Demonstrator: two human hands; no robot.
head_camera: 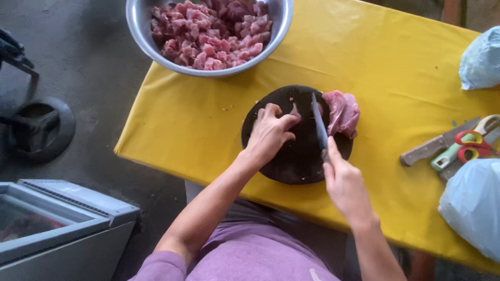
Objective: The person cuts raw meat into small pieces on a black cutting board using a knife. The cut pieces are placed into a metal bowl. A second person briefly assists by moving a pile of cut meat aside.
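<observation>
While the head camera looked straight down, a person in a purple top stood at a counter (pixel 208 130) covered in bright yellow cloth. A round dark cutting board (pixel 291 161) lay near the counter's front edge. The left hand (pixel 268 132) rested on the board with its fingers curled down, pinning a small strip of raw pink meat (pixel 295 111) under the fingertips. The right hand (pixel 344 182) was closed around the handle of a knife (pixel 319 125), the blade pointing away from the body and standing on edge just beside the left fingertips. On the far side of the blade sat a larger chunk of raw meat (pixel 342 113), at the board's right rim.

A metal bowl (pixel 138 23) stood at the counter's far left corner (partly overhanging the edge), heaped with small cubes of cut meat (pixel 211 31). To the right lay a cleaver with a worn handle (pixel 424 151), touching a pair of scissors with red and green handles (pixel 466 145). Two pale blue plastic bags sat at the right edge, one far (pixel 482 60) and one near (pixel 471 205). Below the counter, on the grey floor, stood a chest freezer with a glass lid (pixel 57 224) and a dark round stand (pixel 39 127).
</observation>
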